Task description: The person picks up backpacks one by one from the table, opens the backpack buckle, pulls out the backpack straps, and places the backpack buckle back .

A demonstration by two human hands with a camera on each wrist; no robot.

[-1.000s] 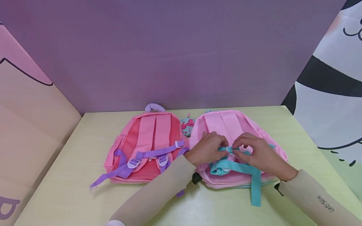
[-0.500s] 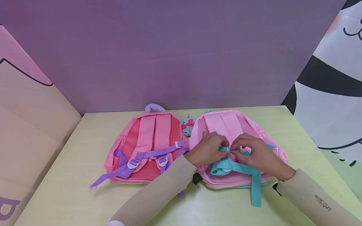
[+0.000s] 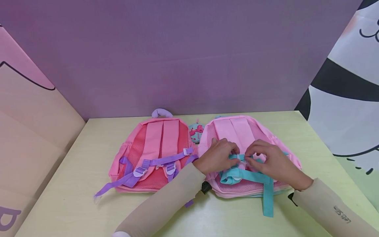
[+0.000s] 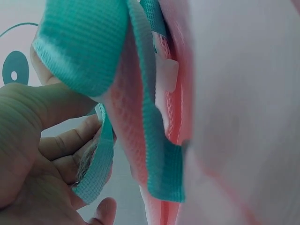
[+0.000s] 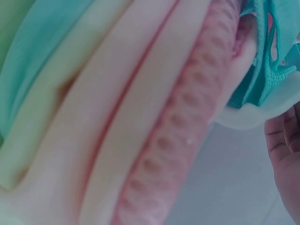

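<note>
A light pink backpack (image 3: 262, 131) lies with its strap side up on the right of the table. Over it, my left hand (image 3: 217, 158) pinches a teal webbing strap (image 3: 236, 156) between thumb and fingertips. Facing it from the right, my right hand (image 3: 270, 161) pinches the same strap a little further along. A looser teal strap (image 3: 256, 176) crosses below both hands, its end hanging past the bag's lower edge. In the left wrist view, teal webbing (image 4: 86, 51) loops over the thumb. The right wrist view shows teal webbing (image 5: 269, 89) beside part of the hand.
A coral pink backpack (image 3: 154, 131) with purple straps (image 3: 168, 160) lies to the left. A small teal and pink round pouch (image 3: 196, 133) sits between the bags. Behind the table (image 3: 71, 177) rises a purple panel (image 3: 189, 59), with printed panels at both sides.
My right hand shifted slightly left, then came back to the right, keeping its pinch on the teal strap. My left hand and both backpacks have stayed in place.
</note>
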